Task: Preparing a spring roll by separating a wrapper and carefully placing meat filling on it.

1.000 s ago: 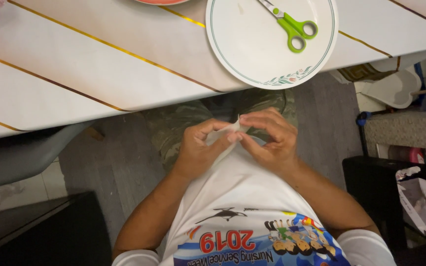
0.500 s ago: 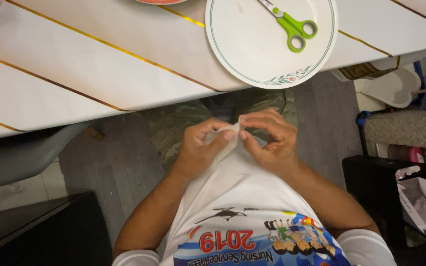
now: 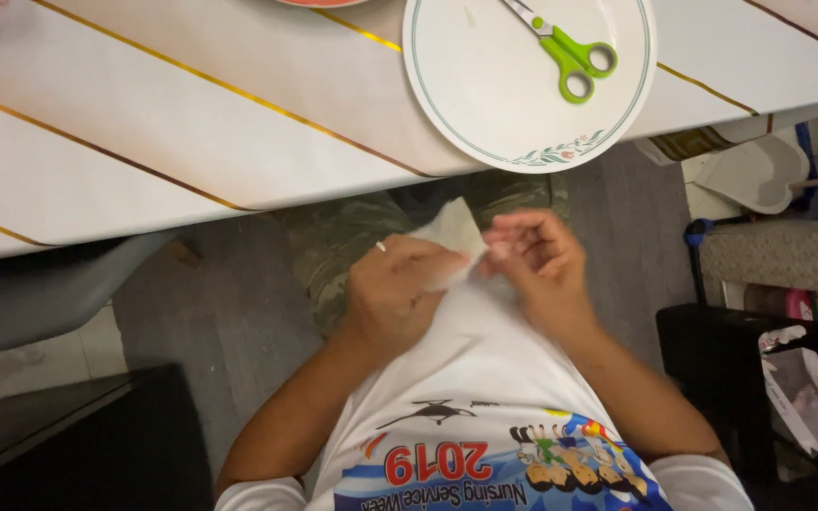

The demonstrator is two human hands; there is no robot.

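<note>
Hands | left hand (image 3: 392, 293) pinches thin white tissue (image 3: 452, 238) | right hand (image 3: 534, 260) loosely curled, fingertips touching tissue edge

Both forearms are angling inward at the lap; left hand (image 3: 395, 293) is curling in a pinching grip, right hand (image 3: 534, 260) fingers bent loosely, hands nearly touching.

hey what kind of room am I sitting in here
Most likely a dining spot in a home. A table under a white cloth with gold stripes holds a white plate with green-handled scissors on it, and household clutter stands on the grey floor to the side.
</note>
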